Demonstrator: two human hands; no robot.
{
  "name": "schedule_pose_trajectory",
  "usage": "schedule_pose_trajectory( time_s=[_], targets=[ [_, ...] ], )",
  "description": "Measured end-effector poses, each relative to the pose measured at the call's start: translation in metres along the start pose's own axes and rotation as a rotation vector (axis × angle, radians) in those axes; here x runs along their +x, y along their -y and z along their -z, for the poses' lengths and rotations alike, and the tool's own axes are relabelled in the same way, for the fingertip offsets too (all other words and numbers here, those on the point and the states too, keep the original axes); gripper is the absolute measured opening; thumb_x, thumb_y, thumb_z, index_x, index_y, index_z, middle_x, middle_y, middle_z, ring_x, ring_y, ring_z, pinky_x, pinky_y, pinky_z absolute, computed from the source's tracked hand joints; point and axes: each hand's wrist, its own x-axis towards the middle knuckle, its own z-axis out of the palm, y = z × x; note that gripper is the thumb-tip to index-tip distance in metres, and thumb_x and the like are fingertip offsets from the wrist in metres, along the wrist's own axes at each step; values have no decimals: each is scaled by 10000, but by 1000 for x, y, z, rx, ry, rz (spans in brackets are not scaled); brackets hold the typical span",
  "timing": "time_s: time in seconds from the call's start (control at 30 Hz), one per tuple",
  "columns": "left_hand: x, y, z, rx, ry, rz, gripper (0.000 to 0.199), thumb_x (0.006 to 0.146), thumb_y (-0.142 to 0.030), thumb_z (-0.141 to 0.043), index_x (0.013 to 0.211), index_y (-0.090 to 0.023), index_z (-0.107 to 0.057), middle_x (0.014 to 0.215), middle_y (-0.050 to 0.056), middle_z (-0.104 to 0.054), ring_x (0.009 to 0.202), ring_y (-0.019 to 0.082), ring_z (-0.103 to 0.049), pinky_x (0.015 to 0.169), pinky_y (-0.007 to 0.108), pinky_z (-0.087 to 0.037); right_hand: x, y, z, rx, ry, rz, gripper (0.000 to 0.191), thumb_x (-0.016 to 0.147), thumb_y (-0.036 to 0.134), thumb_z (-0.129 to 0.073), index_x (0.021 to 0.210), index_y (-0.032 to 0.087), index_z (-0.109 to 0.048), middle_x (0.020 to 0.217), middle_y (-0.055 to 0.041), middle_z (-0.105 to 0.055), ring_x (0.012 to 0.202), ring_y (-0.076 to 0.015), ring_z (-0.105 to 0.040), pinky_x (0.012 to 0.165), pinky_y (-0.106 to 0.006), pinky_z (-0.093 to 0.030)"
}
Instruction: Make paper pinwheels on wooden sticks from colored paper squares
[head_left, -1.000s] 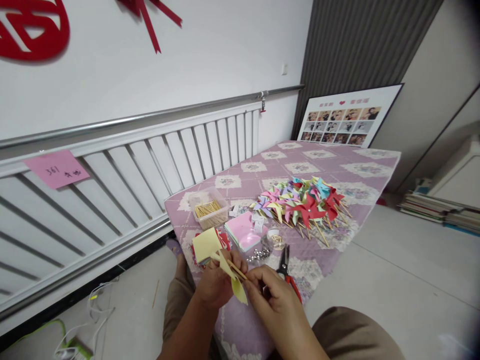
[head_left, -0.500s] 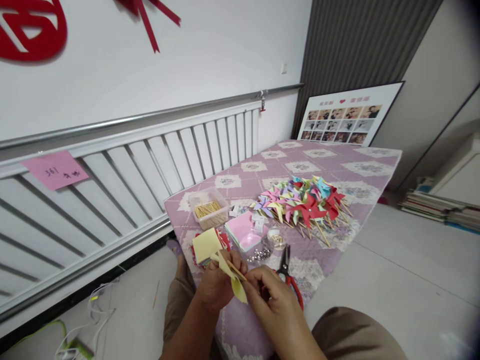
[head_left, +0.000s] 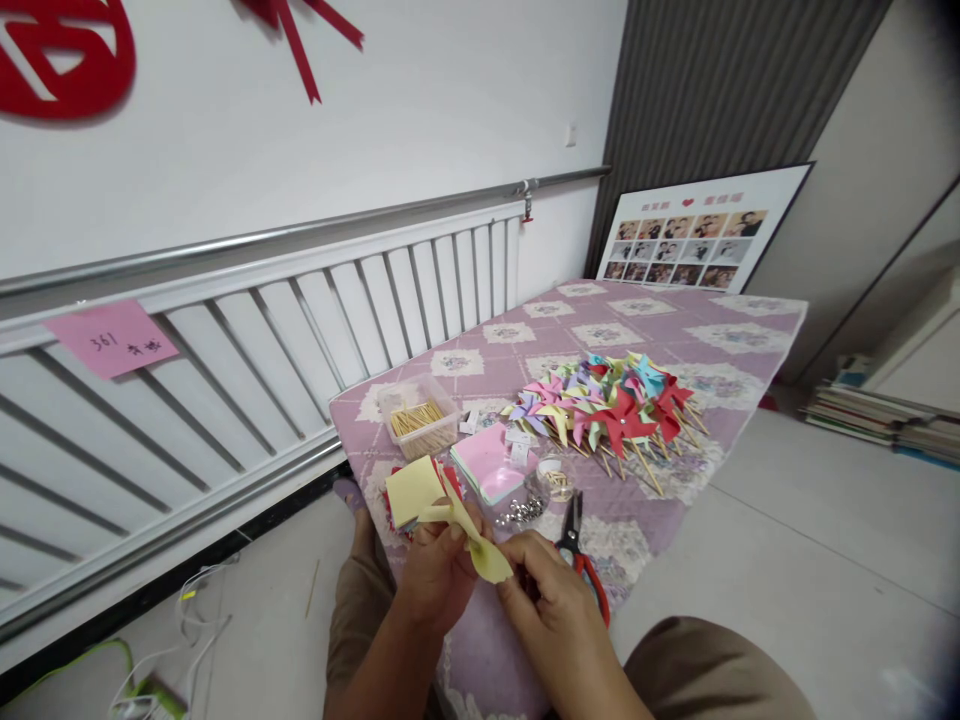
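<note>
A pale yellow paper pinwheel (head_left: 480,550) is held between my two hands, in front of the table's near edge. My left hand (head_left: 441,570) is closed on it, thumb and fingers pinching near the middle of its folded blades. The fingers of my right hand (head_left: 544,590) are pinched together at its right-hand edge. No stick shows between the hands now; the paper and fingers may cover it. Just beyond my left hand lies a stack of yellow paper squares (head_left: 412,490), with red pieces underneath. Beside my right hand are red-handled scissors (head_left: 592,590), lying on the cloth.
On the patterned tablecloth (head_left: 517,335) lie a plastic box of thin wooden sticks (head_left: 424,420), pink paper squares (head_left: 491,460), small metal pieces (head_left: 525,510) and a small round container (head_left: 555,482). Farther right is a pile of finished colourful pinwheels (head_left: 615,400). A white radiator (head_left: 337,310) runs alongside.
The yellow pinwheel has turned so more of its blades face me. The wooden stick seen between my hands earlier is now out of sight. My hands have stayed almost in place.
</note>
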Motion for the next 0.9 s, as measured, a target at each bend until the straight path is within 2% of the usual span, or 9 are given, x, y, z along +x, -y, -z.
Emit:
schedule_pose_trajectory(
  time_s=[0.1, 0.2, 0.33, 0.6, 0.73, 0.9],
  targets=[
    [-2, 2, -6, 48, -139, -22, 189, 651, -293, -777, 743, -217, -631, 727, -15, -618, 697, 133, -567, 667, 249, -445, 0, -3, -1, 5, -5, -38, 202, 866, 206, -473, 674, 200, -536, 642, 2, -546, 578, -132, -525, 536, -212, -390],
    [-2, 5, -9, 90, -233, -42, 136, 680, -258, -729, 798, -259, -662, 846, -6, -689, 783, 155, -614, 773, 273, -473, -1, -8, -4, 6, -13, -92, 207, 857, 244, -479, 657, 200, -513, 619, 7, -527, 563, -134, -515, 524, -213, -390],
    [-2, 8, -9, 156, -262, -77, 207, 705, -268, -685, 912, -276, -678, 979, 20, -714, 936, 195, -634, 859, 308, -484, -1, -12, -7, 18, -24, -162, 213, 838, 300, -490, 657, 194, -528, 593, 14, -501, 544, -138, -491, 510, -221, -382],
    [-2, 11, -14, 203, -309, -100, 292, 726, -266, -657, 1017, -273, -681, 1106, 75, -696, 1052, 241, -622, 943, 358, -467, -4, -21, -15, 151, -17, -285, 238, 818, 366, -512, 648, 200, -514, 603, 29, -448, 572, -140, -449, 532, -229, -367],
    [-1, 12, -16, 229, -308, -82, 322, 744, -266, -638, 1064, -242, -668, 1076, 95, -700, 1052, 249, -625, 962, 370, -461, -7, -27, -19, 252, -6, -338, 242, 815, 381, -524, 651, 203, -504, 601, 42, -410, 570, -133, -408, 529, -228, -348],
    [1, 15, -11, 255, -327, -41, 225, 769, -258, -622, 987, -226, -670, 1063, 89, -702, 983, 231, -646, 915, 356, -485, -6, -36, -21, 384, 15, -406, 242, 805, 392, -547, 660, 208, -488, 604, 56, -381, 560, -121, -365, 519, -220, -328]
  ],
)
